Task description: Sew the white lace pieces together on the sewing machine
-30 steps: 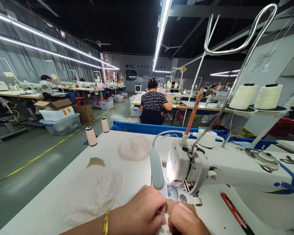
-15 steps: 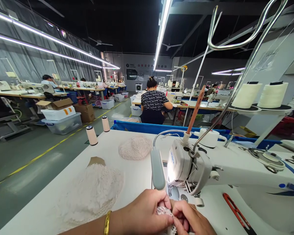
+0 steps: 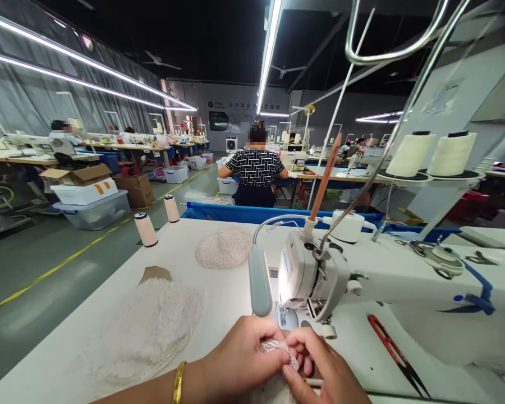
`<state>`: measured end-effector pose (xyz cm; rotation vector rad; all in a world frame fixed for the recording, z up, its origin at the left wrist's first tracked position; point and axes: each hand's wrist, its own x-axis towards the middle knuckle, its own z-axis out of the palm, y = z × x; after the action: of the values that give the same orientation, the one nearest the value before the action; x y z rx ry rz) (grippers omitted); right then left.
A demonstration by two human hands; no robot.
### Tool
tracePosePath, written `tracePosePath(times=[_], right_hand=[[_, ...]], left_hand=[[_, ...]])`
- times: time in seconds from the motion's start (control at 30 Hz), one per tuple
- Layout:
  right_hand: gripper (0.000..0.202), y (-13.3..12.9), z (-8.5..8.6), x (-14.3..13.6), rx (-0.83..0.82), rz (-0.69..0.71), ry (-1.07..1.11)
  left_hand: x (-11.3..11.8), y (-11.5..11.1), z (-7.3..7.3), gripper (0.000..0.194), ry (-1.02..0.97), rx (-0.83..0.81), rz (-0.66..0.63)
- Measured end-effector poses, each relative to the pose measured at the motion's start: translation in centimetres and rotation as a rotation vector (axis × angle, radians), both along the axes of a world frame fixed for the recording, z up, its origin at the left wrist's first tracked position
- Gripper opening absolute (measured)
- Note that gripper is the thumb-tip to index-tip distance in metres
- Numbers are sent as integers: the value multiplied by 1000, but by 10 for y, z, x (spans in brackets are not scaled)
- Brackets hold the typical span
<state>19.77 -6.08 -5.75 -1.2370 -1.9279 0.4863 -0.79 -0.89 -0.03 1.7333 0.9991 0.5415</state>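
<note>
My left hand (image 3: 246,356), with a gold bangle (image 3: 178,382) at the wrist, is closed on a piece of white lace fabric (image 3: 278,390). Thumb and fingers of my right hand (image 3: 320,367) pinch the same lace from the other side. Both hands meet in front of the sewing machine head (image 3: 303,275), just short of its presser foot area. Part of the lace hangs below my fingers and is cut off by the lower edge. To the left lies a heap of white lace pieces (image 3: 151,325), and farther back a smaller lace pile (image 3: 225,248).
Two thread cones (image 3: 146,230) stand at the table's left edge. A grey lamp (image 3: 260,280) hangs beside the machine head. Red-handled thread snips (image 3: 389,342) lie at the right. A pencil (image 3: 326,177) stands upright on the machine. A co-worker (image 3: 256,168) sits ahead.
The camera view has shifted slightly, moving the scene leftward. My right fingers have shifted their pinch on the lace, and more of it shows beneath my hands.
</note>
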Motion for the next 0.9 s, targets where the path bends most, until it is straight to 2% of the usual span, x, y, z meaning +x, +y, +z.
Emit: tracePosePath(times=[0.17, 0.43, 0.6, 0.7, 0.9], right_hand=[[11, -1, 14, 2, 3, -15, 18], [8, 1, 18, 0, -6, -29, 68], [11, 1, 30, 0, 31, 0, 27], [15, 2, 34, 0, 139, -8, -13], [19, 4, 30, -2, 362, -25, -90]], left_hand=[[0, 2, -2, 20, 0, 49, 13], [1, 2, 0, 26, 26, 117, -8], [0, 1, -2, 26, 47, 229, -30], [1, 1, -4, 28, 64, 279, -33], [2, 1, -6, 27, 76, 270, 4]])
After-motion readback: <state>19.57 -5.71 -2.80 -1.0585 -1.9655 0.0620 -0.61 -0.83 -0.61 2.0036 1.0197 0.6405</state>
